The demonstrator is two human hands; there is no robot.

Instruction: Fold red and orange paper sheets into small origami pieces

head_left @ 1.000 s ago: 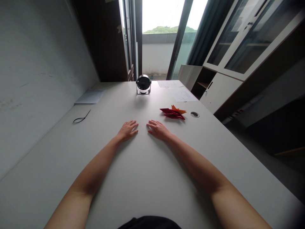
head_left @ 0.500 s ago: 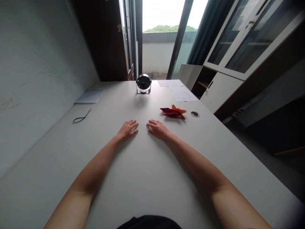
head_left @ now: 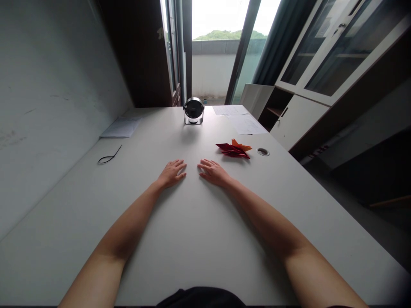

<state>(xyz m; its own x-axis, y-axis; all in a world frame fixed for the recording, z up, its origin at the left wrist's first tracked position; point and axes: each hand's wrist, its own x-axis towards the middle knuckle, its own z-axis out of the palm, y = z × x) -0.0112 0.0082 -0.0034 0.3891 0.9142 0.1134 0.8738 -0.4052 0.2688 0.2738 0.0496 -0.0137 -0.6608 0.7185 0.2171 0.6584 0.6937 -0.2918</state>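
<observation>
My left hand lies flat on the white table, fingers stretched out and pointing inward. Facing it across a small gap, my right hand rests palm down in the same way. Neither hand holds anything. Just beyond and to the right of my right hand is a red folded-paper piece, its kind hard to make out, touching or overlapping an orange folded-paper piece behind it. On the left, a looped black cable tie lies apart from my left hand.
A round black device on a silver stand is at the table's far end. Paper sheets lie at the back right and back left. Right of the folded paper is a cable hole. A wall borders the left side.
The view has tilted down very slightly, so everything sits a little differently in the picture. Both hands and the objects on the table have stayed where they were.
</observation>
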